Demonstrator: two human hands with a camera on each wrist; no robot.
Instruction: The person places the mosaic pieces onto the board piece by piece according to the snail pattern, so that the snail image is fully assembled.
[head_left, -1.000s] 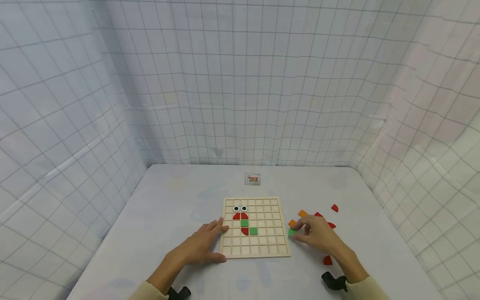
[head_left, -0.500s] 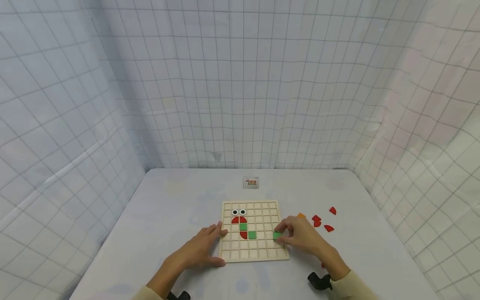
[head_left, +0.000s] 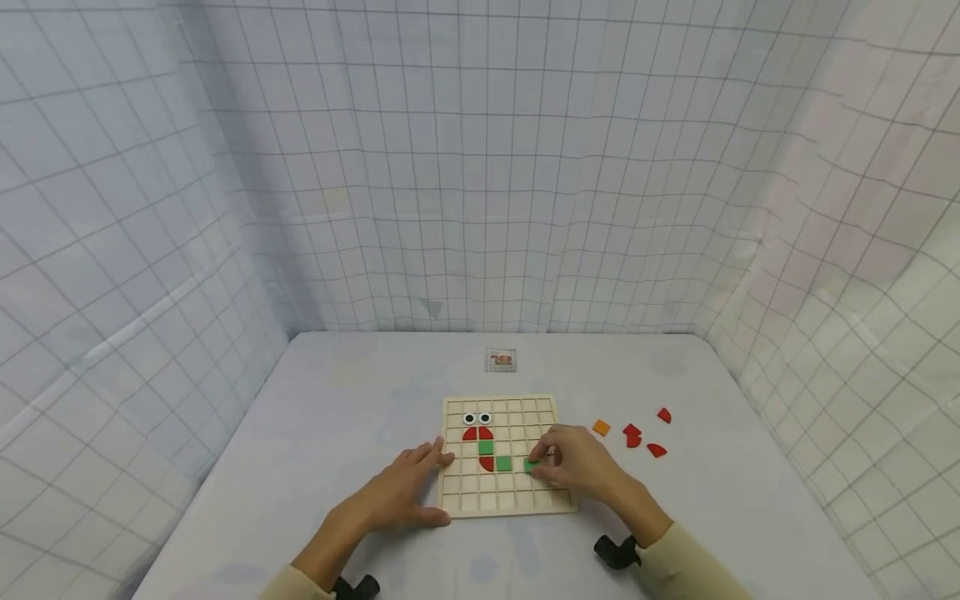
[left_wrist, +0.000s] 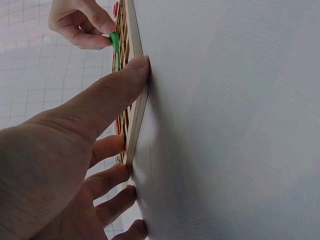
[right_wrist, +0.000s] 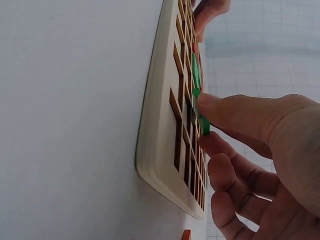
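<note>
Your right hand (head_left: 579, 461) is pinching a thin green square tile (head_left: 529, 466) at the right half of the pale wooden grid board (head_left: 517, 502) — touching or not, unclear. Your left hand (head_left: 401, 492) is lying unclenched, fingers spread, thumb and fingertips touching the board's left edge. Round-eyed pieces (head_left: 469, 419), red quarter-circles (head_left: 487, 464) and green squares (head_left: 503, 463) are sitting in its cells. Rightward, an orange square (head_left: 602, 427) and loose red wedges (head_left: 657, 451) are lying — beyond, grid-lined cloth (head_left: 450, 167) is hanging, creased.
</note>
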